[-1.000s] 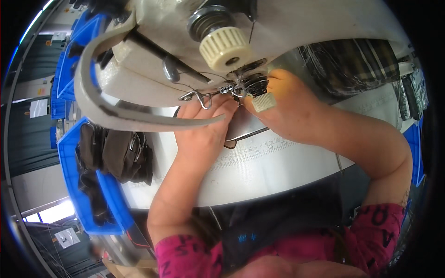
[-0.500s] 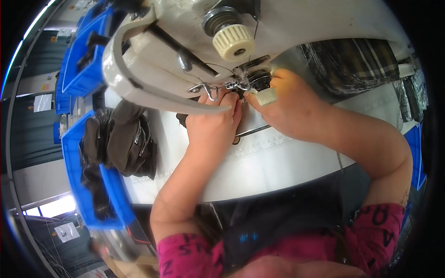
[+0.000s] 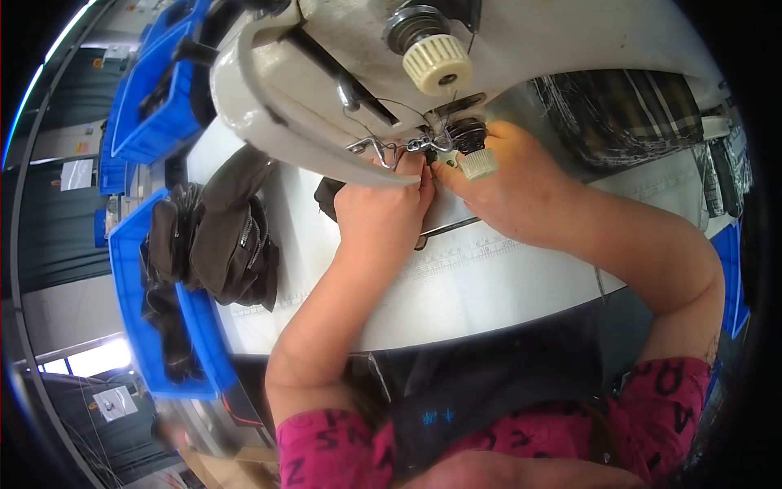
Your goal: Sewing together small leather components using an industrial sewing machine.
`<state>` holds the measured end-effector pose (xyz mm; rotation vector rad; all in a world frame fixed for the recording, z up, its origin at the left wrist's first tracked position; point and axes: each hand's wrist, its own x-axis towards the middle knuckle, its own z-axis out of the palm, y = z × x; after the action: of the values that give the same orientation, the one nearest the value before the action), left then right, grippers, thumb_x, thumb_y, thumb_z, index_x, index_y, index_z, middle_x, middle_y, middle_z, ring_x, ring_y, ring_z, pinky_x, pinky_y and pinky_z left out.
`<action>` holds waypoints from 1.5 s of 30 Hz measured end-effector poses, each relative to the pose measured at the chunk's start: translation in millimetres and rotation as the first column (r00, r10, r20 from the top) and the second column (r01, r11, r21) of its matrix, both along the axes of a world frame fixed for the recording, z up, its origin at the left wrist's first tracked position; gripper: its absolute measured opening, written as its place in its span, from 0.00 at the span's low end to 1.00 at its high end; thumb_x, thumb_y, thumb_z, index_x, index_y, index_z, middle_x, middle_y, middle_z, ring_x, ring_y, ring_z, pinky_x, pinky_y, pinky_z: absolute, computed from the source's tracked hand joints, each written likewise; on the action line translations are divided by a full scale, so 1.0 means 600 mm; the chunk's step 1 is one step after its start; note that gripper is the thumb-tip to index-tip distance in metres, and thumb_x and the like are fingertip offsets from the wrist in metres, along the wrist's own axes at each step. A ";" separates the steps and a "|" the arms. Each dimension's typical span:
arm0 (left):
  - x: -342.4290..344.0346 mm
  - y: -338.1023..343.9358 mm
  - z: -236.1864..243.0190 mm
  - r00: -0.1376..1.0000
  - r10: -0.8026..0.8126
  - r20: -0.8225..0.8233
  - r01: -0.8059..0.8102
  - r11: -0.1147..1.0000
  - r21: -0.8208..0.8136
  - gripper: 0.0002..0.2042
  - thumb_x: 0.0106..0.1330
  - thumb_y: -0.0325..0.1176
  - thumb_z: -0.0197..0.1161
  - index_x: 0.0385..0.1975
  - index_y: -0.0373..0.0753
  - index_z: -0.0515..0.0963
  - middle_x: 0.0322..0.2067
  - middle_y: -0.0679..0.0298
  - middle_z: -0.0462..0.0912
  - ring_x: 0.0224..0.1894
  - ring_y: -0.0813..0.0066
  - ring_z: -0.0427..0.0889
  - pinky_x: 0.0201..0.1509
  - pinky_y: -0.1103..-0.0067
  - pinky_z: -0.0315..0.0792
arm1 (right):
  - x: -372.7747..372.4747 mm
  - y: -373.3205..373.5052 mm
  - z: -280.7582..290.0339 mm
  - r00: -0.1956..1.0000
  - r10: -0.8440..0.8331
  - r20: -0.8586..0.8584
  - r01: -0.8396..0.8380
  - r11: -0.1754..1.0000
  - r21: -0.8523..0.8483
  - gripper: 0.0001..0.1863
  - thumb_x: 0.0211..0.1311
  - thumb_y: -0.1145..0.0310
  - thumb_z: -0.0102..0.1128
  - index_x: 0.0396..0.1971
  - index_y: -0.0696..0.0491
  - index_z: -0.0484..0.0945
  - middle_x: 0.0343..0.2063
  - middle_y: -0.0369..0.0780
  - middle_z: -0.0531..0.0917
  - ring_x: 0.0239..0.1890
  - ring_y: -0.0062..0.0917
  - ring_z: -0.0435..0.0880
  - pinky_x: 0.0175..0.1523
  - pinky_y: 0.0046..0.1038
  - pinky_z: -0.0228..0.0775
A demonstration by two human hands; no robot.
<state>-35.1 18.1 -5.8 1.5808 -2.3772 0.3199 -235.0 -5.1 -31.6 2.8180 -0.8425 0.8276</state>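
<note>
Both hands are at the needle area of a cream sewing machine (image 3: 538,41). My left hand (image 3: 379,213) has its fingers closed on a dark fabric piece (image 3: 327,196), part of which sticks out on its left side. The machine's curved white lever (image 3: 281,134) covers some of those fingers. From the right, my right hand (image 3: 513,183) reaches in, thumb and forefinger pinched at the same fabric beside the needle. A cream tension knob (image 3: 479,164) partly hides its fingers. Thread runs through the wire guides (image 3: 428,144) just above the fingertips.
Dark zippered pouches (image 3: 228,236) are heaped at the left, over a blue bin (image 3: 134,269) and the white table (image 3: 456,285). More blue bins (image 3: 155,114) stand behind. A plastic-wrapped plaid bundle (image 3: 623,114) lies at the back right.
My view has shifted slightly, so the machine head sits further right in it. More of the dark fabric shows left of my left hand. Both hands keep nearly the same hold.
</note>
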 end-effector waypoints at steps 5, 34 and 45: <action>0.005 -0.003 -0.007 0.998 0.031 -0.049 -0.030 1.000 0.004 0.11 0.53 0.35 0.73 0.31 0.38 0.80 0.31 0.63 0.83 0.37 0.59 0.83 0.33 0.66 0.79 | 0.001 0.000 0.001 1.000 -0.002 -0.027 0.002 1.000 -0.011 0.02 0.48 0.72 0.62 0.24 0.49 0.79 0.23 0.34 0.78 0.30 0.27 0.79 0.44 0.30 0.67; 0.032 0.009 0.005 0.966 -0.137 -0.218 0.158 0.984 0.082 0.06 0.61 0.25 0.70 0.38 0.40 0.85 0.42 0.64 0.87 0.40 0.59 0.86 0.41 0.70 0.80 | -0.003 -0.008 -0.010 1.000 -0.023 -0.019 0.024 0.996 0.090 0.04 0.50 0.71 0.63 0.19 0.47 0.82 0.23 0.35 0.78 0.31 0.27 0.80 0.42 0.30 0.67; 0.034 0.007 0.001 0.959 -0.136 -0.248 0.166 0.980 0.108 0.08 0.58 0.24 0.70 0.37 0.41 0.86 0.42 0.64 0.87 0.40 0.59 0.85 0.41 0.69 0.80 | -0.005 -0.010 0.004 0.999 -0.033 -0.037 0.032 0.999 -0.019 0.01 0.49 0.69 0.64 0.23 0.47 0.83 0.24 0.36 0.77 0.30 0.30 0.80 0.42 0.33 0.68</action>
<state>-14.5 22.6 -5.0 1.3880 -2.3494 -0.0541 -237.7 -10.9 -29.1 2.7870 -0.8678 0.7720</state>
